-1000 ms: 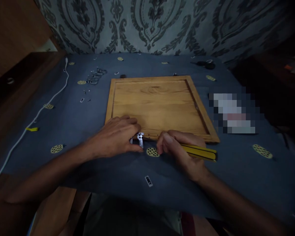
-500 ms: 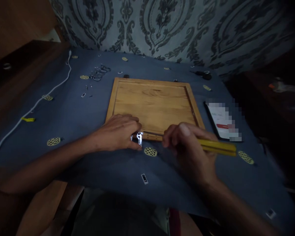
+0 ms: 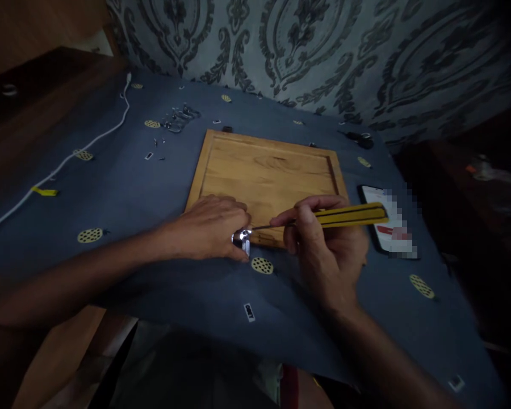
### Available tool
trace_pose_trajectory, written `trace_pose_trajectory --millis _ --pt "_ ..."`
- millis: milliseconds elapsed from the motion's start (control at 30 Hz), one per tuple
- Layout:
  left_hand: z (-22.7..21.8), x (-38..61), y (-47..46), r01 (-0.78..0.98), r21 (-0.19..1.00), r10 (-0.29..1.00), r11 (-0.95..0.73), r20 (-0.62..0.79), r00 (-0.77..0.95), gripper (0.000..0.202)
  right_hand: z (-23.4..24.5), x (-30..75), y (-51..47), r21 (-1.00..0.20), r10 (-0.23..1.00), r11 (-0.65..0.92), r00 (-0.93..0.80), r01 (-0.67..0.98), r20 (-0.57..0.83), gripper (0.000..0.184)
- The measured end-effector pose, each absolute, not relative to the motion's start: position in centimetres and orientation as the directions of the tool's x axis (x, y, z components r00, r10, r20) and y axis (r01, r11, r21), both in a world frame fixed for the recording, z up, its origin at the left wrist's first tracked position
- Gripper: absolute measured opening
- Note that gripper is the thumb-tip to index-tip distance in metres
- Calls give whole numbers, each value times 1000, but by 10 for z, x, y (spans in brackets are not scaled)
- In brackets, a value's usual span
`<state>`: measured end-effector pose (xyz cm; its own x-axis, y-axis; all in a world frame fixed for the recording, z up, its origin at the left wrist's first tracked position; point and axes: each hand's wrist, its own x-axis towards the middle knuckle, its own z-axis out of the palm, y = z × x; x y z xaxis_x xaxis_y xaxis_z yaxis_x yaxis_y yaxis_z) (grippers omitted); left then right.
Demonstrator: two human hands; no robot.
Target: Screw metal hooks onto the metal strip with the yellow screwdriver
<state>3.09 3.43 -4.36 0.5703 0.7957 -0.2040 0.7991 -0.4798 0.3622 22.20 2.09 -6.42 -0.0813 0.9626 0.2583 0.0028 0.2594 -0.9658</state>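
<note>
A wooden panel with a raised rim (image 3: 268, 180) lies on the cloth-covered table. At its front edge, my left hand (image 3: 210, 230) is closed on a small shiny metal fitting (image 3: 247, 248), fingers over the wood and thumb below. The fitting's exact kind is partly covered by the fingers. In my right hand (image 3: 330, 255) is a screwdriver with a flat yellow handle (image 3: 353, 216), held almost level. Its thin shaft points left, and the tip meets or nearly meets the top of the fitting.
A phone (image 3: 387, 227) lies right of the panel, with a dark object (image 3: 361, 139) behind it. Several metal fittings (image 3: 179, 118) and small screws (image 3: 156, 143) are at the back left. A white cable (image 3: 97, 138) runs along the left side, near a yellow piece (image 3: 46, 192).
My right hand has brought the screwdriver up and left, so its shaft now reaches the metal fitting. My left hand keeps its hold at the panel's edge. The view has tilted slightly.
</note>
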Motion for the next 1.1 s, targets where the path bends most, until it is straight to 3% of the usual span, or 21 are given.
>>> trace_pose_trajectory --millis 133,633,1100 --pt "-42 31 34 809 335 792 -483 -227 566 38 -71 220 21 -949 946 316 -70 -25 317 28" --pt "-41 31 34 807 339 792 -483 -224 568 35 -70 217 21 -947 942 320 -105 11 317 38" --pt "-40 32 34 810 326 788 -488 -236 569 37 -69 219 21 -958 940 286 -195 -3 281 33"
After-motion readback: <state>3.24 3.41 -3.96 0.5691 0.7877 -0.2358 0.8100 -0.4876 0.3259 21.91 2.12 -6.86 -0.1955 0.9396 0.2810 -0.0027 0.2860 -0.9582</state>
